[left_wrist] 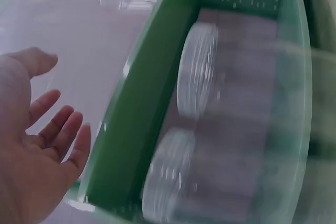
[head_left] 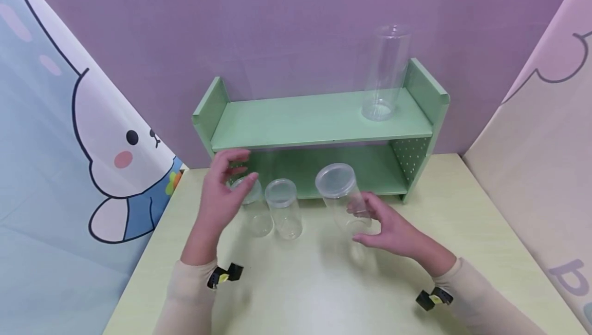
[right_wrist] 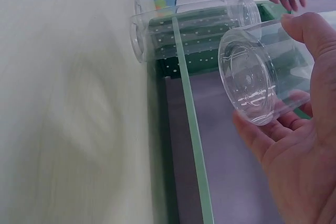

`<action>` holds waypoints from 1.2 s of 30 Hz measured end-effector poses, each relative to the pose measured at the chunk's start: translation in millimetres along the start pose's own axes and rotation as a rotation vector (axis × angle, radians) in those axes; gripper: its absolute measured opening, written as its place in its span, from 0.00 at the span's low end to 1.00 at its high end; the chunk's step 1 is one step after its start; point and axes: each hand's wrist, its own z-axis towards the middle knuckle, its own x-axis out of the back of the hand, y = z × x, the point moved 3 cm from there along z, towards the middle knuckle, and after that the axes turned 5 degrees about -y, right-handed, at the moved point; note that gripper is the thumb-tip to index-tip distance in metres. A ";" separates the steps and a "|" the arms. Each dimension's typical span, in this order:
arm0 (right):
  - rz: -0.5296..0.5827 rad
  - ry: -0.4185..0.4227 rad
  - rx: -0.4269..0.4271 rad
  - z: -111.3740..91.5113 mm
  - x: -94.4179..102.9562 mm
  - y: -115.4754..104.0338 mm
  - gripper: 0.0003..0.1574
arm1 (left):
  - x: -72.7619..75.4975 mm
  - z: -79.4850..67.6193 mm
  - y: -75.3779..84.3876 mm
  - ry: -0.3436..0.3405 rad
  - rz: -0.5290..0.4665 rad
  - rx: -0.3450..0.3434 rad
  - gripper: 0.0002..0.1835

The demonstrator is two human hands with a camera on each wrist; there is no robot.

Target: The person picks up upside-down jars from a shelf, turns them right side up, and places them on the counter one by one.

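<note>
My right hand (head_left: 393, 227) grips a clear plastic jar (head_left: 339, 196) with a frosted lid, fingers on one side and thumb on the other. This jar tilts and is off the table; its round base (right_wrist: 249, 85) shows in the right wrist view. My left hand (head_left: 224, 191) is raised with fingers apart and loosely bent, holding nothing. In the head view it overlaps the lid of the leftmost clear jar (head_left: 259, 219); the left wrist view shows a gap between them. A second lidded jar (head_left: 288, 217) stands upright beside that one.
A green two-tier shelf (head_left: 296, 119) stands at the back of the pale table (head_left: 296, 294). On its upper tier, toward the right, is a tall clear cylinder (head_left: 384, 78). Behind hangs a purple cloth (head_left: 277, 26), with printed cloths at both sides.
</note>
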 end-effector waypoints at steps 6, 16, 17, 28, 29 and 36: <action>0.010 0.005 -0.018 -1.8 -1.4 1.2 0.51 | 26.8 -4.9 -18.0 0.201 0.039 0.103 0.18; 0.016 0.004 -0.029 -3.9 -3.1 3.1 0.51 | 48.6 -9.6 -60.1 0.358 0.124 0.246 0.20; 0.014 0.004 -0.029 -4.0 -3.2 3.4 0.51 | 49.6 -9.6 -63.3 0.362 0.132 0.252 0.21; 0.050 0.003 -0.050 -4.6 -5.8 4.5 0.50 | 51.0 -7.2 -90.8 0.310 0.297 0.209 0.28; 0.059 0.003 -0.057 -4.2 -6.6 5.0 0.50 | 50.8 -7.4 -91.9 0.312 0.309 0.208 0.27; 0.134 0.043 -0.080 1.5 -18.4 15.8 0.51 | 50.9 -8.2 -94.4 0.339 0.342 0.189 0.26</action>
